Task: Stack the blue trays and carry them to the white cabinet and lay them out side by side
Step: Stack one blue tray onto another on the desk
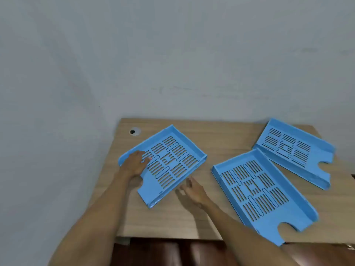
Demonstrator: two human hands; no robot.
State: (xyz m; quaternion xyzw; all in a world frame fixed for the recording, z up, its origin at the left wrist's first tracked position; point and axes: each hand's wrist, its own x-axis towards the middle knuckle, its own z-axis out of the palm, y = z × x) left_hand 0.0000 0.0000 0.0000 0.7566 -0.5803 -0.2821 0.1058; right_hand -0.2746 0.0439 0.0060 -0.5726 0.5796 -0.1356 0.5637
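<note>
Three blue slotted trays lie apart on a wooden table (pixel 221 137). The left tray (pixel 184 148) sits at an angle, and my left hand (pixel 135 163) grips its left front edge, fingers lying over the slotted floor. My right hand (pixel 193 191) hovers open just off that tray's right front side, touching nothing. The middle tray (pixel 295 214) lies to the right of my right hand, its notched front hanging slightly over the table's near edge. The right tray (pixel 318 150) rests at the far right, close to the middle one.
A grey wall stands directly behind and to the left of the table. A round cable hole (pixel 134 131) sits near the table's back left corner. Something dark brown (pixel 172 252) shows below the near edge.
</note>
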